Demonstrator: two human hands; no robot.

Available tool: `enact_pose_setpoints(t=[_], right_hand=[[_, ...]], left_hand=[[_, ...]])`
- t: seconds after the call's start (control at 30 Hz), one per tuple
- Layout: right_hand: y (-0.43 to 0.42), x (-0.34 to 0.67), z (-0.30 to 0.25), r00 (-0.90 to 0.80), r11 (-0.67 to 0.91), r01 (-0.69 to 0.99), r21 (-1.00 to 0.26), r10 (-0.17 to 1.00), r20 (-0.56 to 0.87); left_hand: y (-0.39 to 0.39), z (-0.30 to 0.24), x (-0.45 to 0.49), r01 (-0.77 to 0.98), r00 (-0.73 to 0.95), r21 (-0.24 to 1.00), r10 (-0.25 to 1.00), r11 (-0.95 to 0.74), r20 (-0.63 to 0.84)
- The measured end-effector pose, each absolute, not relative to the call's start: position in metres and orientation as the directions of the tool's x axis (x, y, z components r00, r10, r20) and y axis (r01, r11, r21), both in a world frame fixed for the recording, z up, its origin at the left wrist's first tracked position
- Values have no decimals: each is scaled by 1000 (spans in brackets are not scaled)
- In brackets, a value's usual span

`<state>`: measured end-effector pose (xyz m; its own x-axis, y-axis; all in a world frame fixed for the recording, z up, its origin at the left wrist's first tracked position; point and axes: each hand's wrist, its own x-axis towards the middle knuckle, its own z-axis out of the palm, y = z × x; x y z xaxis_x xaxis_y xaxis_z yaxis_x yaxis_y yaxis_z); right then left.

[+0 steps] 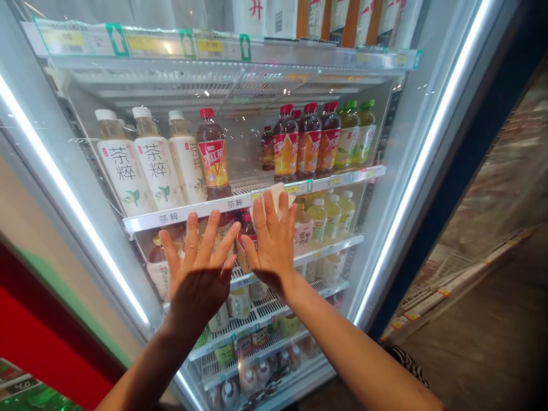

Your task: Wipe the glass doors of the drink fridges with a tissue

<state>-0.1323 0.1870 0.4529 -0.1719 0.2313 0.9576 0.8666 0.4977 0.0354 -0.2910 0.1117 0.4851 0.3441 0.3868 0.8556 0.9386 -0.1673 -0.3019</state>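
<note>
My left hand (197, 279) is open, its fingers spread, in front of the glass door (244, 134) of a lit drinks fridge. It looks to be against the glass or very near it. Beside it on the right, my right hand (270, 242) lies flat over a pale cream cloth (280, 194), pressing it to the glass. Only the cloth's upper part shows past the fingers; the rest is hidden. Behind the hands, through the glass, stand a red-capped tea bottle (213, 154) and several white-labelled bottles (122, 168) on a shelf (188, 210).
Bright light strips run down the left (72, 194) and right (422, 165) sides of the fridge. Lower shelves (252, 317) hold more bottles and cups. A red panel (38, 319) stands at the left. To the right are a dark door frame (462, 142), blurred shelving and floor (483, 337).
</note>
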Motion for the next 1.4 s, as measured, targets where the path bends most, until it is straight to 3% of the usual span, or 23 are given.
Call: enact_pose_setpoints(t=[0.37,0.57,0.7,0.9,1.1,1.4], right_hand=[[197,-114,489,-198,528,846,78,175,965],[197,-88,460,-250,583,806,103,176,952],[209,-62,474,-206,611,789,71,154,966],[224,-12,459,-269,612,782,117,162,949],[250,44,482,-188,599,798,69,138,972],[277,113,453,-210,595,800,82,149,966]], left_hand=[[115,485,-278,952,303,-291,375,-91,876],[121,487,-245,940,330,-338,341,-37,880],[133,489,-216,940,328,-341,334,-22,883],[153,490,-171,959,282,-277,324,-63,903],[173,491,-117,960,279,-258,310,-107,909],[202,489,-45,955,292,-258,329,-143,898]])
